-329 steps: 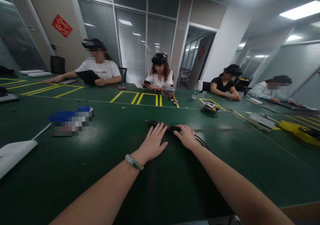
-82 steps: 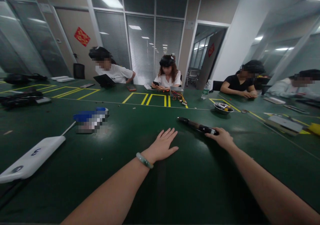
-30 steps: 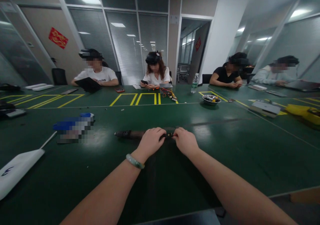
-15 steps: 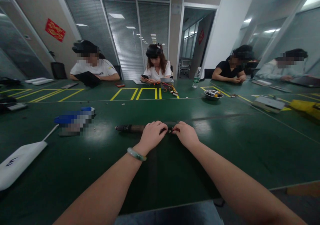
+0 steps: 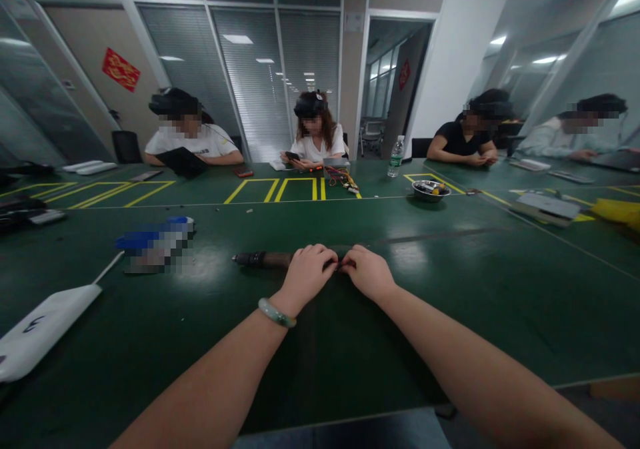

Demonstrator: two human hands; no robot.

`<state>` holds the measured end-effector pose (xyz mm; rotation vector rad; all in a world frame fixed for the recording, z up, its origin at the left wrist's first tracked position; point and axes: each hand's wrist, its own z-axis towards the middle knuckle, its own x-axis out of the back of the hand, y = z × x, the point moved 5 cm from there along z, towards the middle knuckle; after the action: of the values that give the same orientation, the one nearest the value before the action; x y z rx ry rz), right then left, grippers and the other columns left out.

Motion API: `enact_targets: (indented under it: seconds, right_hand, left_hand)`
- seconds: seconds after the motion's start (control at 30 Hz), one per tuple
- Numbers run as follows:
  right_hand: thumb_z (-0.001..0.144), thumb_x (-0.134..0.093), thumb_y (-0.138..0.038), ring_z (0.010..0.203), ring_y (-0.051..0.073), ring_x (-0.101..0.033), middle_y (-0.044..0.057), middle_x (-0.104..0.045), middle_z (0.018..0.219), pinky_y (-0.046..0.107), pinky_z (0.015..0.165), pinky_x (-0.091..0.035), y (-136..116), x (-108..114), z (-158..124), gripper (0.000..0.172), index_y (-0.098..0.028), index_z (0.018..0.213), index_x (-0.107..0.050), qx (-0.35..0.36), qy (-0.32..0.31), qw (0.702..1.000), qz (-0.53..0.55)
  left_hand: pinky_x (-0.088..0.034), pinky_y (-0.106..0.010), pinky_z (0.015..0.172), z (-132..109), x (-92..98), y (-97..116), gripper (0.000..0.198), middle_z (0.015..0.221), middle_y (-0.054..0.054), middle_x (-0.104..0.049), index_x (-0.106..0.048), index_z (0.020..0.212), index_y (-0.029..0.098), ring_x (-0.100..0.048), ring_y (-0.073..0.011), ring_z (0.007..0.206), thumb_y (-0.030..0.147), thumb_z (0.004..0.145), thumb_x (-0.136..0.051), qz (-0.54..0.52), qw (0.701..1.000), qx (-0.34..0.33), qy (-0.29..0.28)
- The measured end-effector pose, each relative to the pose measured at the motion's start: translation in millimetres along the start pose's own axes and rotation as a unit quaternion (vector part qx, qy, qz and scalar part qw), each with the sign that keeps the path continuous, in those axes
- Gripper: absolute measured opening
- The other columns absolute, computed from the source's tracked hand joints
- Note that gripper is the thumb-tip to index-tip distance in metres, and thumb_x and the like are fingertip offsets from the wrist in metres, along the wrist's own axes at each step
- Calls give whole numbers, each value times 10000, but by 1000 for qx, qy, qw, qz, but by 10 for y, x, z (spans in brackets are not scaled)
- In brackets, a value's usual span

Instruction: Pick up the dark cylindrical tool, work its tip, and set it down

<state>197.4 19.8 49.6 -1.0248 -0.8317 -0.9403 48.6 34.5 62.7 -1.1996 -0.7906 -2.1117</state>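
Note:
A dark pen-shaped electric screwdriver (image 5: 273, 260) lies on the green table (image 5: 210, 342), its narrow tip pointing left. My left hand (image 5: 309, 270), a jade-like bangle on its wrist, is closed around the tool's right end. Just to the right, my right hand (image 5: 369, 272) is pinched at that end, its fingertips almost touching those of my left. Whatever is between the right fingertips is small, dark and mostly hidden. A dark curved strip, perhaps a cable, shows behind my hands.
Left of me lie a white device (image 5: 47, 332) with a cord and a blue-and-white pixelated item (image 5: 155, 244). Across the table are a metal bowl (image 5: 431, 193) of small items, a water bottle (image 5: 396, 156), coloured wires (image 5: 345, 179) and several seated people wearing headsets.
My fingertips have drawn closer together, and the small dark end that showed between them is now mostly covered. The whole view has shifted slightly.

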Motion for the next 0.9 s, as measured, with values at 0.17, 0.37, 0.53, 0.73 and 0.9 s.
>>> enact_targets:
  seconds: [0.17,0.37,0.53,0.73,0.9]
  right_hand:
    - [856,-642,-271,776,112,-554,-12,-585,938,241,697,-385,20,-6,8,47,-226,845,-647,-26,6,1000,10]
    - [848,-637,-251,784,122,-547,1,-584,926,245,709,-388,42,-31,29,36,-216,841,-629,-29,13,999,12]
    - [874,-606,-232,833,125,-566,9,-592,989,238,772,-404,84,-80,50,260,-233,1134,-622,-24,4,998,49]
    - [922,-557,-335,844,134,-571,17,-576,972,232,753,-391,51,-113,98,242,-280,1129,-671,6,-43,999,23]
    - [933,-531,-375,818,139,-571,17,-590,901,234,721,-383,-15,-72,158,226,-258,1009,-709,-15,-59,998,7]
  left_hand:
    - [-386,-353,824,-12,-1,11,173,1017,-24,-613,-638,983,251,-544,-201,938,294,946,-475,-4,1000,-1,2]
    - [-387,-356,830,0,0,16,152,983,-22,-614,-636,953,253,-543,-211,944,347,925,-520,2,1000,10,8]
    - [-393,-350,820,3,-4,19,139,991,-15,-618,-647,923,262,-551,-209,940,341,916,-532,-1,1000,26,8]
    - [-402,-349,846,3,-15,2,153,1003,-16,-629,-649,944,261,-559,-203,956,335,928,-517,5,1000,30,7]
    - [-409,-369,893,0,4,-8,226,1109,-36,-632,-577,1148,246,-567,-213,1020,281,947,-480,-7,1000,14,26]
